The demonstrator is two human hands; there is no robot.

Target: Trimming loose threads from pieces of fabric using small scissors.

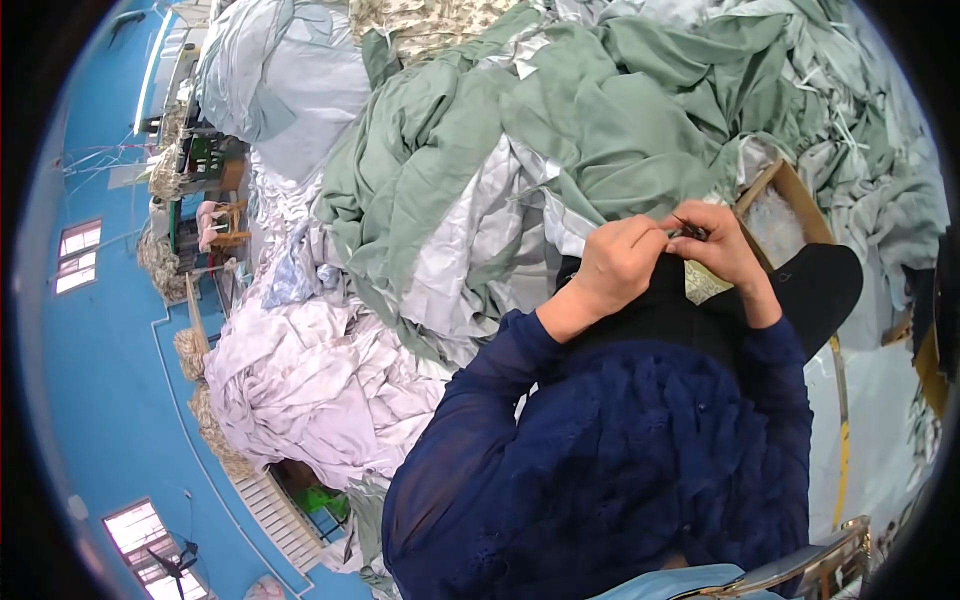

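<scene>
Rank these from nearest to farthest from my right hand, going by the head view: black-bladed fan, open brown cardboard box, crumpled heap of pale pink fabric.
1. Open brown cardboard box: close beside the right hand, on its right.
2. Crumpled heap of pale pink fabric: well to the left.
3. Black-bladed fan: far lower left, beyond the heap.

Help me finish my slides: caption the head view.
Left hand and right hand close together at a small dark object, near heaped green fabric and pale pink fabric.
</scene>
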